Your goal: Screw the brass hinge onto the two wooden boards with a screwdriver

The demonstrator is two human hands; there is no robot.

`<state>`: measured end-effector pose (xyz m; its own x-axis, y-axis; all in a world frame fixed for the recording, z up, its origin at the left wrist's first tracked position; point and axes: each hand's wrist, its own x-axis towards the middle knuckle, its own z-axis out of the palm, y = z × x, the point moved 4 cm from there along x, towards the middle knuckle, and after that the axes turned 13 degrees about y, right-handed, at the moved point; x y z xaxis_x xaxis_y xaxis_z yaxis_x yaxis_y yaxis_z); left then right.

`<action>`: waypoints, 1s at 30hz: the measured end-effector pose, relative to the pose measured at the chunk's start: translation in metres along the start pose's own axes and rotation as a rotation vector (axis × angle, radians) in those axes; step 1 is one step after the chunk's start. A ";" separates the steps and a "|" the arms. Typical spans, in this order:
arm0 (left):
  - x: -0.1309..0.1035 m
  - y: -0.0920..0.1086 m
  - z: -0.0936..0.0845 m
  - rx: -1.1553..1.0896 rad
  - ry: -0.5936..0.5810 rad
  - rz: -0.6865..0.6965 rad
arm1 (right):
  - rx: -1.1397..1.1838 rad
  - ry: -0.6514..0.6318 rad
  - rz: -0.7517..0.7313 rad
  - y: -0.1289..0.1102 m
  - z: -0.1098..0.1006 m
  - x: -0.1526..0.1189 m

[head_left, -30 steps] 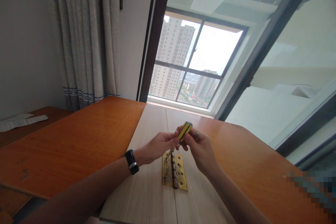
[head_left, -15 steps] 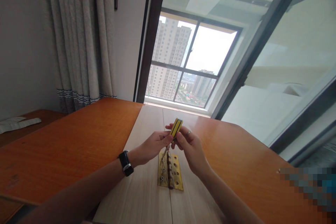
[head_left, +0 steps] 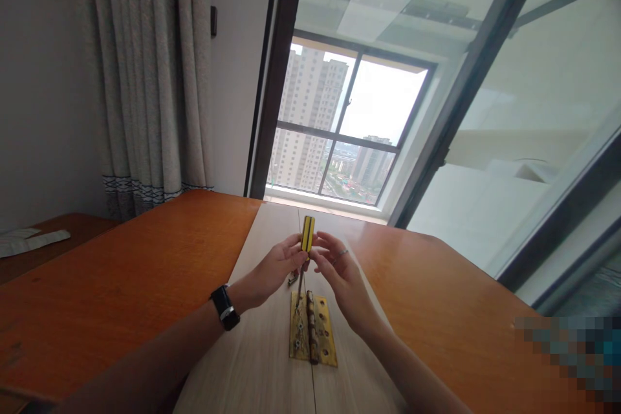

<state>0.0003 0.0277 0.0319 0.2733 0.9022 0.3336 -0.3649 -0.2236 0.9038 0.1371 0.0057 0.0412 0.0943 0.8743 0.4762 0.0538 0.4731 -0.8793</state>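
A screwdriver with a yellow and black handle stands nearly upright, its thin shaft pointing down to the left leaf of a worn brass hinge. My left hand, with a watch on the wrist, grips the lower part of the handle between thumb and fingers. Close to the handle's right side is my right hand, a ring on one finger, its fingers apart and curved. The hinge lies flat on a pale wood panel. Screws show in its left leaf, bare holes in its right. A small metal piece is just behind it.
Orange wooden surface extends on both sides of the panel. Pale strips lie at the far left, below a grey curtain. Beyond the far edge are dark-framed glass panes and a window.
The screwdriver handle has moved left and turned more upright. My right hand's fingers have spread and come off the handle. The small metal piece behind the hinge now shows.
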 end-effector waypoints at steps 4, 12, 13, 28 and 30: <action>-0.001 0.006 0.000 -0.061 -0.017 0.031 | -0.019 0.019 0.009 0.001 0.001 0.000; -0.004 0.006 0.000 -0.011 0.029 0.087 | -0.097 -0.090 0.075 0.008 0.005 -0.002; -0.003 0.006 -0.001 -0.006 0.033 0.100 | -0.100 -0.092 0.077 0.008 0.005 -0.003; 0.006 0.022 -0.015 -0.138 0.128 0.191 | -0.215 -0.315 0.070 0.003 0.018 -0.017; 0.007 0.022 -0.013 -0.203 0.108 0.150 | -0.241 -0.337 0.070 0.004 0.018 -0.017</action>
<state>-0.0176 0.0339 0.0504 0.1099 0.9012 0.4192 -0.5683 -0.2890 0.7704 0.1176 -0.0055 0.0295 -0.2224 0.9088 0.3529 0.2935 0.4076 -0.8647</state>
